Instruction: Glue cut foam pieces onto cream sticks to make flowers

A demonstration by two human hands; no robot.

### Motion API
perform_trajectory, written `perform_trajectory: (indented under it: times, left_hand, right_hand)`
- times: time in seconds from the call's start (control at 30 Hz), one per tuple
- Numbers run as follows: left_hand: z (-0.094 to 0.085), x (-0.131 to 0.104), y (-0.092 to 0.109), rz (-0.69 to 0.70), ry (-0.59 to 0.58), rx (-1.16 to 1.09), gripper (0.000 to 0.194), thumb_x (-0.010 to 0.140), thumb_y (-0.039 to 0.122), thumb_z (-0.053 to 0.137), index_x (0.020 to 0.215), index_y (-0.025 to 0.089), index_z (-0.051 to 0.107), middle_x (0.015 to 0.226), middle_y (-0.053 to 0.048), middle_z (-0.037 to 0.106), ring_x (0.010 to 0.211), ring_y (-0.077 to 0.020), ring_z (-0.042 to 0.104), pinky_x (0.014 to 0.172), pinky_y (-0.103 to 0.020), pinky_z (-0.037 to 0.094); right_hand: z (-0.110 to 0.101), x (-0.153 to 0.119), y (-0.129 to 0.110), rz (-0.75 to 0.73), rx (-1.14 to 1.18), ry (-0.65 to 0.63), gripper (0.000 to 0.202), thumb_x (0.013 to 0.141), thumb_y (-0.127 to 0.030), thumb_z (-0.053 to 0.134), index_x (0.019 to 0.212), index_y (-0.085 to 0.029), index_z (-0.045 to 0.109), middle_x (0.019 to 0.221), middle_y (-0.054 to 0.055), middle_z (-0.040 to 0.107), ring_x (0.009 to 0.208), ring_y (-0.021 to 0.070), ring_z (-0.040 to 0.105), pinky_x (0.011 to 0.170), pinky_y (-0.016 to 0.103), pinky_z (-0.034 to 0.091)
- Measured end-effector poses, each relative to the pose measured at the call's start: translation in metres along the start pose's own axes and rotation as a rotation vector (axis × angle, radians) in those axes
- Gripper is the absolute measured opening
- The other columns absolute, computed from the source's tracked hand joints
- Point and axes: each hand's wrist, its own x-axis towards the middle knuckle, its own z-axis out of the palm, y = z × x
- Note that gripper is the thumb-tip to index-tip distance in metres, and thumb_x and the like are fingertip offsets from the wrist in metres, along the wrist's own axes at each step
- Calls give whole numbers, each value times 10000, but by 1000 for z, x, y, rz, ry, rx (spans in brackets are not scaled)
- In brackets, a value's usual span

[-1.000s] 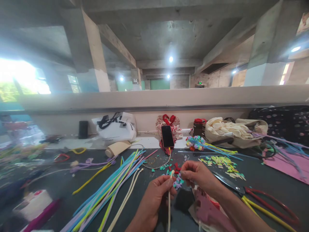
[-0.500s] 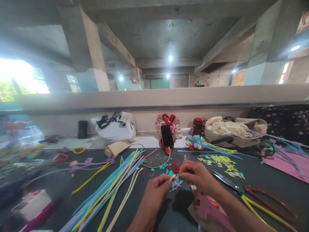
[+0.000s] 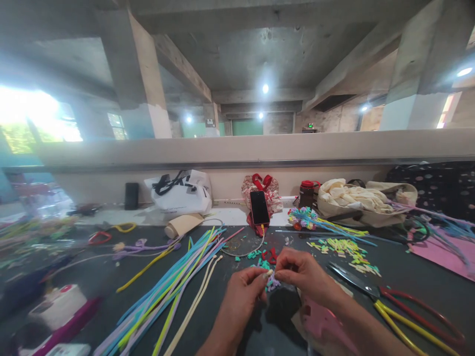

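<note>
My left hand [image 3: 241, 299] reaches in from the front edge, its thumb and forefinger pinched on a small cream piece [image 3: 269, 272] that looks like a short bit of pipe cleaner. My right hand [image 3: 299, 272] meets it from the right, fingertips closed at the same piece; the fingers partly hide it. Just beneath the fingertips lies a small pile of cut lilac pieces [image 3: 273, 284], with teal pieces [image 3: 254, 254] and red pieces [image 3: 273, 255] beyond. Under my right forearm rests a pink tool [image 3: 322, 321], seemingly a glue gun, partly covered.
Long coloured pipe cleaners [image 3: 174, 287] lie to the left. Large scissors [image 3: 371, 291] with red and yellow handles lie on the right, near yellow-green cut pieces [image 3: 339, 249]. A phone [image 3: 259, 207] leans upright at the back, between a white bag [image 3: 181, 195] and a dark bottle [image 3: 306, 194].
My right fingertips have come slightly closer to the cream piece and my left hand. The right forearm now covers a red and white patch near the pink tool. The camera view has shifted slightly.
</note>
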Motion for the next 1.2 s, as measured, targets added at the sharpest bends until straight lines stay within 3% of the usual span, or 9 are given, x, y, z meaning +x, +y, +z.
perform_trajectory:
  times: [0.3, 0.6, 1.2]
  left_hand:
    - [2, -1, 4, -53, -16, -6, 369, 640, 470, 547, 662, 110, 625, 363, 35, 471, 298, -35, 255, 369, -186, 152]
    - [3, 3, -3, -75, -46, -3, 349, 646, 458, 542, 649, 116, 613, 359, 32, 484, 285, -33, 256, 352, -178, 149]
    - [3, -2, 2, -26, -12, 137, 326, 681, 430, 515, 665, 126, 634, 387, 23, 504, 323, -50, 295, 375, -188, 190]
  right_hand:
    - [2, 1, 4, -64, -25, 14, 92, 709, -205, 605, 628, -163, 594, 690, -6, 550, 658, 117, 512, 589, 209, 368]
    - [6, 2, 7, -121, -87, 30, 102, 717, -218, 615, 628, -168, 613, 686, -3, 552, 672, 120, 524, 599, 212, 376]
    - [7, 1, 8, 3, -271, 53, 112, 691, -238, 627, 602, -171, 630, 672, -8, 572, 633, 113, 545, 568, 204, 353]
